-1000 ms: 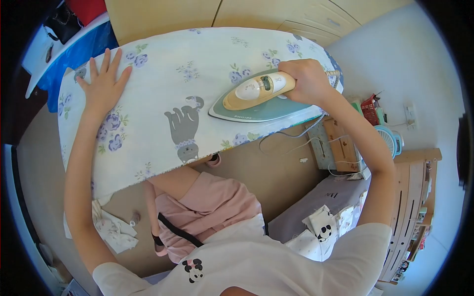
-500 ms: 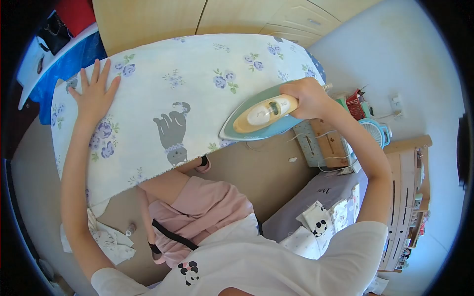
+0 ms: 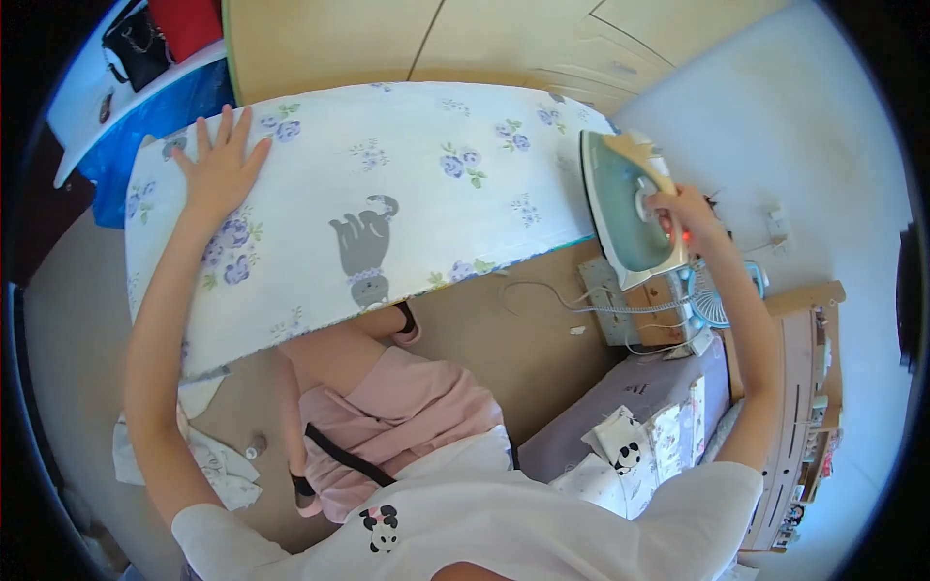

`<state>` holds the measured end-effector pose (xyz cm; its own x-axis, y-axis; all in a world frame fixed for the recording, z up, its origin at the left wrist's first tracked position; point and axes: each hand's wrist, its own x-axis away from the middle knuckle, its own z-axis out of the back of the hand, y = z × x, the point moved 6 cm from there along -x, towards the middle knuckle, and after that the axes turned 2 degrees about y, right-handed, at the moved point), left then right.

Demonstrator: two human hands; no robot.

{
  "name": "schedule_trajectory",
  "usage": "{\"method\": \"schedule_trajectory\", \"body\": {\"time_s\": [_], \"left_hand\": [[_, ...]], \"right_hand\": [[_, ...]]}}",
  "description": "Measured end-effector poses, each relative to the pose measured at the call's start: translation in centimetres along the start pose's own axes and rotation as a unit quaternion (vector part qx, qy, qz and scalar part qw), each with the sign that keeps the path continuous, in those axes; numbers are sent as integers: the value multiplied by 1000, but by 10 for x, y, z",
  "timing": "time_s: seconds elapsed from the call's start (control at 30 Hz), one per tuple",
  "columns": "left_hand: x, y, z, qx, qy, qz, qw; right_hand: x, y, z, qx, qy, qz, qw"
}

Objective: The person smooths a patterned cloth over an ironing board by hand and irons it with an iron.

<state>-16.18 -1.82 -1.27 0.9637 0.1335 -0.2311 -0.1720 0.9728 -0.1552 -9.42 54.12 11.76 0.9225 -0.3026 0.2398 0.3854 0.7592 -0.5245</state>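
Observation:
My left hand (image 3: 221, 167) lies flat with spread fingers on the far left part of a white floral cloth (image 3: 320, 213), which covers an ironing board and carries a grey cat print. My right hand (image 3: 683, 215) is wrapped round the handle of a green and cream iron (image 3: 628, 208). The iron is tilted up at the board's right end, its nose pointing away from me and its side towards the cloth. A coiled cord (image 3: 639, 307) hangs below it.
Pale cabinets (image 3: 504, 39) stand behind the board. At the right are a blue fan (image 3: 712, 290), a wooden drawer unit (image 3: 790, 407) and a grey surface (image 3: 620, 397) with panda-print cloth. Blue plastic (image 3: 160, 126) and a black bag (image 3: 138, 48) are at the upper left.
My right hand has moved the iron from the cloth to the board's right end and turned it up from lying flat. My left hand stays spread on the cloth.

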Motion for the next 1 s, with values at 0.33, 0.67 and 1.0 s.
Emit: {"method": "schedule_trajectory", "body": {"time_s": [0.33, 0.67, 1.0], "left_hand": [[40, -21, 26, 211, -1, -103, 972], [125, -71, 47, 130, -11, -112, 985], [122, -71, 47, 181, 39, -135, 973]], "right_hand": [[33, -142, -99, -380, -274, 9, 883], [61, -247, -233, -441, -509, 22, 739], [80, -260, -247, -372, -491, 94, 782]]}}
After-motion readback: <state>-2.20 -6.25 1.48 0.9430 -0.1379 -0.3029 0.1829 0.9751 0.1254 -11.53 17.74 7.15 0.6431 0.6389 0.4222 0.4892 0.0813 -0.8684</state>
